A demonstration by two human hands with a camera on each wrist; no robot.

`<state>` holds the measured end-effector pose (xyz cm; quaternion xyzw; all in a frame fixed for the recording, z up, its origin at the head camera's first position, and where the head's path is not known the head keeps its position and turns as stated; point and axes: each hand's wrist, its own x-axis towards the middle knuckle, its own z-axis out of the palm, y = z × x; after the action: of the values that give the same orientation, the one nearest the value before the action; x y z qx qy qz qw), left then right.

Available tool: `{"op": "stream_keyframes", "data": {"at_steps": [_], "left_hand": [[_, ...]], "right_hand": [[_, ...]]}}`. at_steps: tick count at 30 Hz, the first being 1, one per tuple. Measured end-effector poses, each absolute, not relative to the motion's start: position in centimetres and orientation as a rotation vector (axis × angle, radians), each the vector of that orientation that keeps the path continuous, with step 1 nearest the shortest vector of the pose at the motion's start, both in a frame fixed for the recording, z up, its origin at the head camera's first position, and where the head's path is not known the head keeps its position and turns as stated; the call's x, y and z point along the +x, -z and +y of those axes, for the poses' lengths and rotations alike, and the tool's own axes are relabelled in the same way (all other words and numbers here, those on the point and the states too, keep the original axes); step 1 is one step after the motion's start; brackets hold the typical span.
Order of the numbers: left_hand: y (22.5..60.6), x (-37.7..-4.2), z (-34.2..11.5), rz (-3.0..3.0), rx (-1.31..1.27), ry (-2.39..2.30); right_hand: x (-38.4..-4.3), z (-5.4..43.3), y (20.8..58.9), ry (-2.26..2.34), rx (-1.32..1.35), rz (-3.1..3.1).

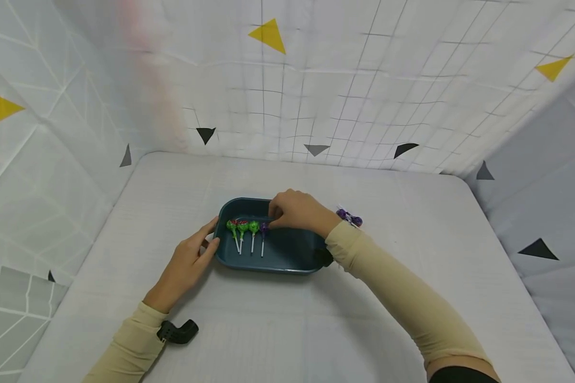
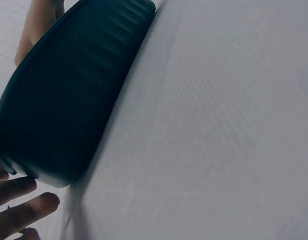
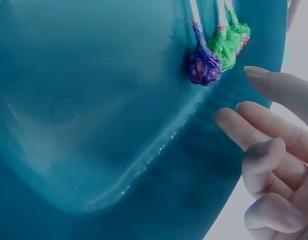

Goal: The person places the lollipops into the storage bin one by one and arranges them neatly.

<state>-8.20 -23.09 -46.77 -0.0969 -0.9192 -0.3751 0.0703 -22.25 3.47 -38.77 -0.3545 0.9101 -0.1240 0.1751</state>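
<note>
Inside the blue tray [image 1: 292, 249], a purple lollipop [image 1: 264, 228] lies just left of the right hand [image 1: 297, 211], whose thumb and fingers are spread a little. Green lollipops [image 1: 253, 227] sit beside it. The left hand [image 1: 188, 261], fingers apart, touches the tray's left end. More purple lollipops [image 1: 348, 217] lie on the desk [image 1: 268, 324].

Tray [image 1: 268, 271] partly hidden by right hand [image 1: 301, 211], left hand [image 2: 26, 213] cropped in wrist view, purple lollipops [image 1: 356, 220] outside seemingly uncountable
</note>
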Motion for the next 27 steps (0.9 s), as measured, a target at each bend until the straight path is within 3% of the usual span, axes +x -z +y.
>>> {"op": "stream_keyframes", "data": {"at_steps": [27], "left_hand": [[47.0,-8.2,-23.1,-2.766,-0.285,1.102]], "right_hand": [[-19.9,9.7,35.7,0.447,-0.951,2.678]]}}
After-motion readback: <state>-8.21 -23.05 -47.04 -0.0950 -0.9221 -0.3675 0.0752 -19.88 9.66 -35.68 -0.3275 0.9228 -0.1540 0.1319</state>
